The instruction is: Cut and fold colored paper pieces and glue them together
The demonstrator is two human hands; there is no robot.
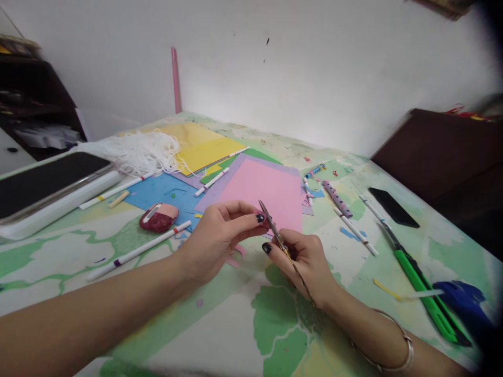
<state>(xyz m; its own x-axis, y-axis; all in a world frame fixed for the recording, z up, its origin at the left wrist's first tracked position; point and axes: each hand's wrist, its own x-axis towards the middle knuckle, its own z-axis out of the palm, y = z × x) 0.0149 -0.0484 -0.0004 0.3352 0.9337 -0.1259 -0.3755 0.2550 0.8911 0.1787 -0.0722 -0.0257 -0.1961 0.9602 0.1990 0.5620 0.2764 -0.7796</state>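
Note:
My right hand [306,262] grips a small pair of scissors [272,226], its blades pointing up and away from me. The blades look close together and sit right beside the fingertips of my left hand [223,238]. That hand is closed in a pinch; whatever lies between thumb and fingers is too small and covered to make out. Behind both hands lies a pink sheet of paper [259,188] on top of a purple sheet [231,180]. Small pink paper scraps [236,256] rest under my left hand.
To the left are a tablet [55,180], white string [145,149], blue paper [153,193], a maroon case [159,216] and a white marker [141,251]. Yellow sheets [212,152] lie behind. On the right are a decorated purple stick [337,199], a black phone [393,207] and a green cutter [420,290].

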